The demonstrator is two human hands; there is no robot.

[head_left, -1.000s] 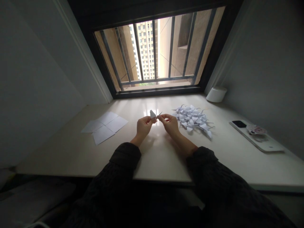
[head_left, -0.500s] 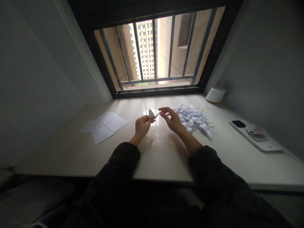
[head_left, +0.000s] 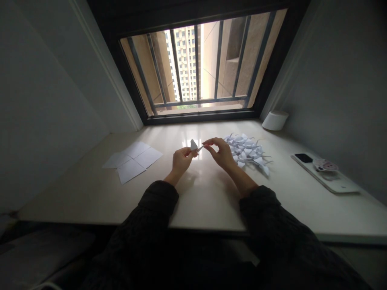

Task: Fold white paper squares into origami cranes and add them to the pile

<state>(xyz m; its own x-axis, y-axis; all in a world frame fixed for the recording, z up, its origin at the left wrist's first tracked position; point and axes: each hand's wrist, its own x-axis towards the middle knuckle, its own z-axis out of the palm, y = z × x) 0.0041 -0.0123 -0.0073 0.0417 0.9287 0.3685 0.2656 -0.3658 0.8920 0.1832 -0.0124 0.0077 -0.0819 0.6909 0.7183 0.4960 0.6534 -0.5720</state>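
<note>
Over the middle of the white counter, my left hand pinches a small folded paper crane between thumb and fingers. A pointed part of the crane sticks up above the fingertips, and a thin strip reaches to the right. My right hand has its thumb and fingertips closed on the end of that strip. Just beyond my right hand lies a pile of white folded paper cranes, with thin necks and tails poking out. Flat square sheets of white paper lie overlapping to the left.
A white phone with a round grip on its back lies on the counter at the right. A white roll stands by the right wall. Behind the counter is a barred window in a dark frame.
My right fingers have shifted slightly along the paper strip and closed more tightly together on its end. The strip now tilts less steeply. My left hand has barely moved.
</note>
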